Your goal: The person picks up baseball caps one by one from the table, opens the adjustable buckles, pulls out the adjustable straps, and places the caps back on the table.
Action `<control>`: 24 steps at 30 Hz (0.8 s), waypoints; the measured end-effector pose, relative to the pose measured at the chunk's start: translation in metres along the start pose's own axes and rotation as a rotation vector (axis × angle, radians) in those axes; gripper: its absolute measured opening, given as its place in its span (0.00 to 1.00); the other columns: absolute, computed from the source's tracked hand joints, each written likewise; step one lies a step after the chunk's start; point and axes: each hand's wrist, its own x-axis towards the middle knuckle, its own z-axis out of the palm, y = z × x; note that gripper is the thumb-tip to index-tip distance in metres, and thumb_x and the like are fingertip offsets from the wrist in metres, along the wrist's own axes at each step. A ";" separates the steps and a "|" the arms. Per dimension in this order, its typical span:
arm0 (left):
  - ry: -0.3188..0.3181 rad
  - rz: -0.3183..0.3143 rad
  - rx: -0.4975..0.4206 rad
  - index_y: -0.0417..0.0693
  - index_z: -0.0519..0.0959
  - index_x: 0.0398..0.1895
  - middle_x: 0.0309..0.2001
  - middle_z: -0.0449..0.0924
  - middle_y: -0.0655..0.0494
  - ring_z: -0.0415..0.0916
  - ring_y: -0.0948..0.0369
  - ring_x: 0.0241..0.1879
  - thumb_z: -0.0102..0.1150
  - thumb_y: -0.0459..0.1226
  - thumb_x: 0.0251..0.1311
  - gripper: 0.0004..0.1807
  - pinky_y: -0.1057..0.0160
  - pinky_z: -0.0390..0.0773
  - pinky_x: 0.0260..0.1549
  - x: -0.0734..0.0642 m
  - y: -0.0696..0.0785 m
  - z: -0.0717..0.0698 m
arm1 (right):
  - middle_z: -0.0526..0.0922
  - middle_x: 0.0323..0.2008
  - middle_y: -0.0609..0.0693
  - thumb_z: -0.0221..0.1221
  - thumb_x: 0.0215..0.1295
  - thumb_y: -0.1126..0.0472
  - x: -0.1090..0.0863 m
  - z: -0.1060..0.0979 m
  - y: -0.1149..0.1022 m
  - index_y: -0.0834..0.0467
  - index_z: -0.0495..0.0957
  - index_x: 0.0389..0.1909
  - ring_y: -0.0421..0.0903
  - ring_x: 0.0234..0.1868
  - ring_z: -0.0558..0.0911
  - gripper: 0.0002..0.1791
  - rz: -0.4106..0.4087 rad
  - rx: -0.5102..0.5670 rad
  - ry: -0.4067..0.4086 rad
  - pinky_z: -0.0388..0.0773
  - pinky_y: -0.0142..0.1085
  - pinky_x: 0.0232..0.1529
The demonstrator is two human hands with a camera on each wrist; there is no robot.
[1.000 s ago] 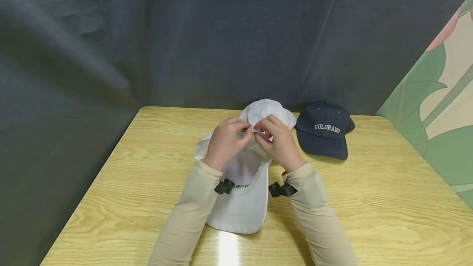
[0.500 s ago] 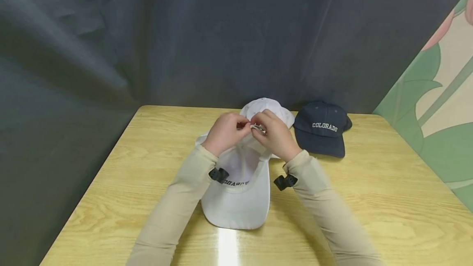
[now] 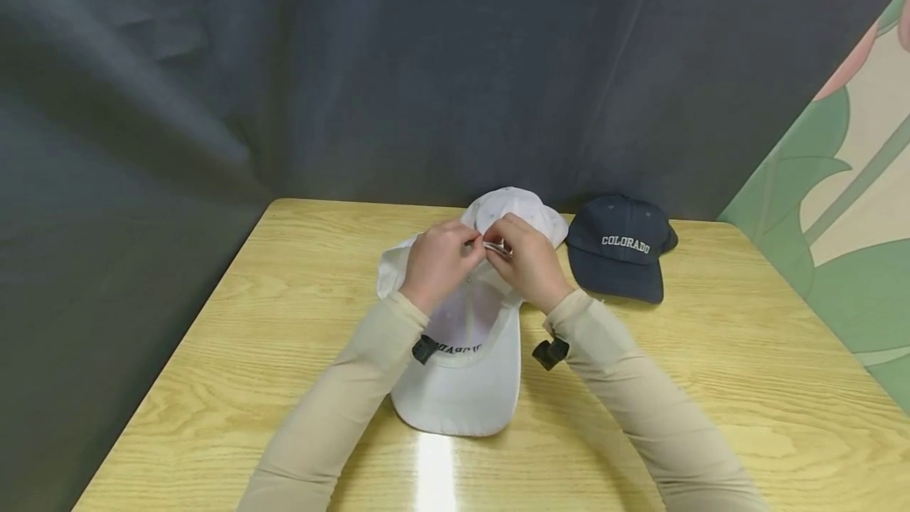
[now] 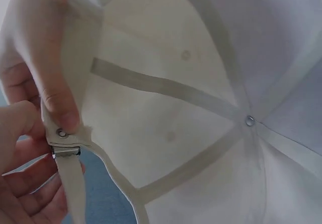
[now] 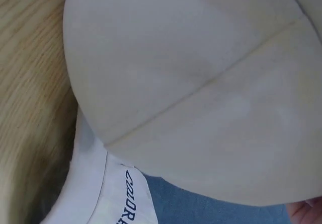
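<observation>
A white cap (image 3: 462, 397) lies inside up, its brim toward me and dark lettering showing reversed inside the crown. At its back edge, my left hand (image 3: 442, 259) pinches the fabric, thumb beside a small eyelet (image 4: 62, 133). A metal buckle (image 4: 66, 151) sits just below the eyelet, and a pale strap (image 4: 74, 186) hangs from it. My right hand (image 3: 528, 261) meets the left there and pinches the strap end between thumb and fingers. In the right wrist view the cap's outer panel (image 5: 201, 83) hides most of that hand; only fingertips (image 5: 306, 212) show.
A second white cap (image 3: 515, 208) stands behind my hands at the table's back. To its right sits a navy cap (image 3: 618, 251) lettered COLORADO. The wooden table (image 3: 235, 354) ends at a dark curtain (image 3: 455, 77); a painted wall (image 3: 853, 180) is at right.
Both hands stay at the back strap with small finger shifts. The forearms have spread outward, uncovering more lettering, and the cap's brim has shifted slightly away from me.
</observation>
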 end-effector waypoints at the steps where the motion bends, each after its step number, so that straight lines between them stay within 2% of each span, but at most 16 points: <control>1: 0.012 0.008 0.006 0.43 0.84 0.25 0.27 0.83 0.53 0.80 0.58 0.26 0.57 0.33 0.55 0.07 0.63 0.78 0.27 -0.001 0.000 0.001 | 0.77 0.25 0.52 0.65 0.51 0.71 0.000 0.000 0.000 0.60 0.76 0.27 0.45 0.26 0.74 0.07 -0.004 -0.005 0.002 0.73 0.35 0.28; 18: 0.083 0.042 -0.041 0.40 0.83 0.22 0.23 0.83 0.51 0.76 0.60 0.21 0.56 0.30 0.53 0.08 0.64 0.76 0.24 -0.007 -0.001 0.007 | 0.77 0.27 0.53 0.66 0.49 0.72 -0.005 0.004 -0.002 0.61 0.75 0.24 0.47 0.29 0.77 0.08 -0.091 -0.076 0.024 0.77 0.36 0.31; 24: 0.083 0.034 -0.063 0.40 0.83 0.22 0.23 0.83 0.50 0.76 0.59 0.21 0.55 0.29 0.53 0.08 0.65 0.75 0.23 -0.007 -0.002 0.006 | 0.77 0.27 0.52 0.66 0.47 0.74 -0.004 0.004 -0.003 0.61 0.75 0.24 0.48 0.29 0.78 0.09 -0.112 -0.076 0.032 0.77 0.37 0.32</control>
